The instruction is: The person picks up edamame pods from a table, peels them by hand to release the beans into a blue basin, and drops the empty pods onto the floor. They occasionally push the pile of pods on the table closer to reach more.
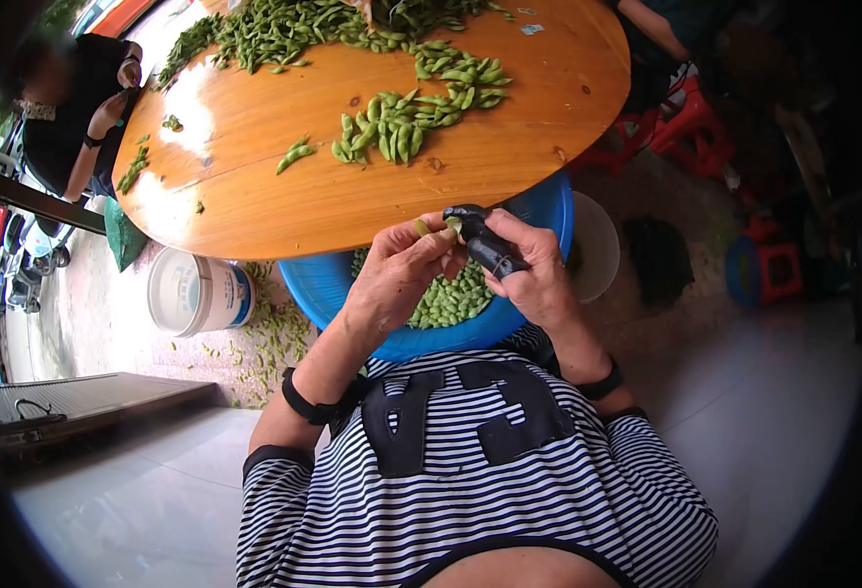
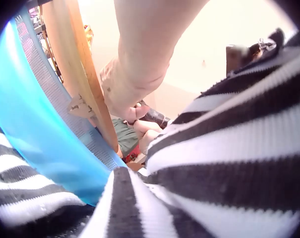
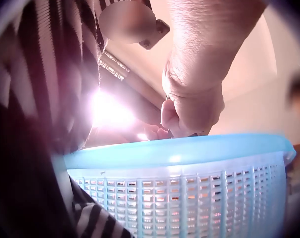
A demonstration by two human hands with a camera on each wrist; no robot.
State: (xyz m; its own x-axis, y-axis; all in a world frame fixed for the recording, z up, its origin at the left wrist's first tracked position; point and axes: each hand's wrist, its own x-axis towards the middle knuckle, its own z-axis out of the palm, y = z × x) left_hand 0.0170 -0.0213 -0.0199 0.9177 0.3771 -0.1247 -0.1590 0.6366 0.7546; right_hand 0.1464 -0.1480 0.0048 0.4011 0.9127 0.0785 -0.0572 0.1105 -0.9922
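My left hand [image 1: 402,269] pinches a green soybean pod [image 1: 453,224] between thumb and fingers. Facing it, my right hand [image 1: 537,269] grips the pod's other end; black shiny covers [image 1: 495,253] wrap some of its digits. Both hands meet above a blue basket [image 1: 304,299] that holds many shelled green beans [image 1: 451,302]. In the right wrist view, the basket's mesh wall [image 3: 199,198] stands below the hand. The fingertips are mostly hidden in both wrist views.
A wooden table [image 1: 284,211] bears heaps of soybean pods [image 1: 392,122] beyond the basket. White buckets [image 1: 181,294] stand on either side, with pods scattered on the floor at left. Another person [image 1: 73,118] sits at the table's left; red stools [image 1: 691,127] are at right.
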